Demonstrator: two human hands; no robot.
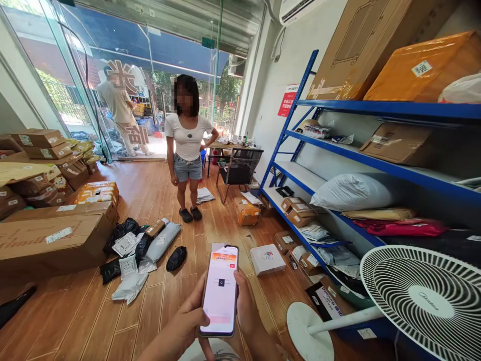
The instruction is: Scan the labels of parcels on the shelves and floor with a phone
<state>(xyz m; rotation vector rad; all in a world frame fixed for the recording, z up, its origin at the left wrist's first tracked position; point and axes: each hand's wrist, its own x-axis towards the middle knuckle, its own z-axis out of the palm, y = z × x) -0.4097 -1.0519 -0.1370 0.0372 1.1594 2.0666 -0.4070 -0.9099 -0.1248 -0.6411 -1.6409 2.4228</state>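
A smartphone with a lit screen is held upright low in the middle of the head view. My left hand wraps its left side, thumb lying over the lower part of the screen. On the other side my right hand grips the phone's edge, its thumb by the upper right of the screen. The screen shows an orange banner and a small dark square at its centre; the text is too small to read. Fingers behind the phone are mostly hidden.
Facing me stands a person. Parcels and a long carton lie at left. Blue shelving with packages lines the right wall. A white fan is close at right, a white box on the floor, a chair behind.
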